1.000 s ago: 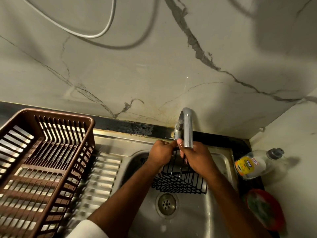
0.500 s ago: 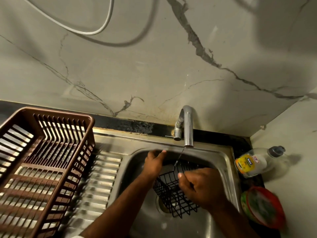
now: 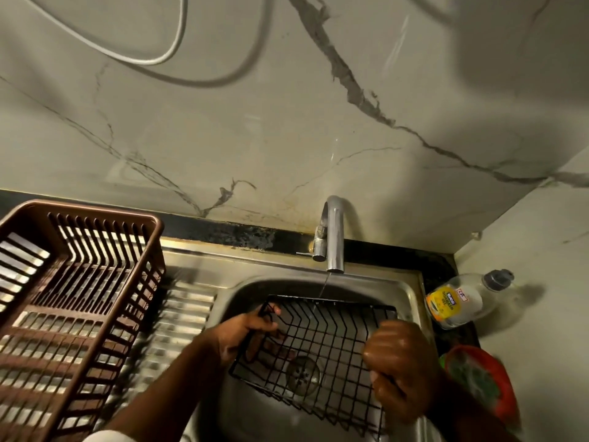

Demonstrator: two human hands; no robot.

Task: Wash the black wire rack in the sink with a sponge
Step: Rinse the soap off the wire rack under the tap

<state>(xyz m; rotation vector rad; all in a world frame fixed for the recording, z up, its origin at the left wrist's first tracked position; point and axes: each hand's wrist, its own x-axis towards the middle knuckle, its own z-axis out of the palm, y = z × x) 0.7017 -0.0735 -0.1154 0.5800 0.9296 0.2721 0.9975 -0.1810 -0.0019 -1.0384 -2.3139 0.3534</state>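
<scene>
The black wire rack [image 3: 322, 342] is held over the steel sink [image 3: 404, 291], tilted, its open side facing up toward me. My left hand [image 3: 245, 333] grips its left edge with the fingers curled round the wires. My right hand [image 3: 398, 368] is wet and grips the right edge in a fist. A thin stream of water falls from the tap [image 3: 333, 237] onto the rack's far rim. The drain [image 3: 302, 374] shows through the wires. A green sponge sits in a red dish [image 3: 484, 384] at the right of the sink.
A brown plastic dish basket [image 3: 73, 301] stands on the ribbed draining board [image 3: 178, 317] at the left. A clear dish soap bottle [image 3: 462, 301] lies on the black counter at the right. A marble wall with a white cable rises behind the tap.
The rack has come down from the tap into the sink and turned flat, open side up. Both hands have shifted to its left and right edges.
</scene>
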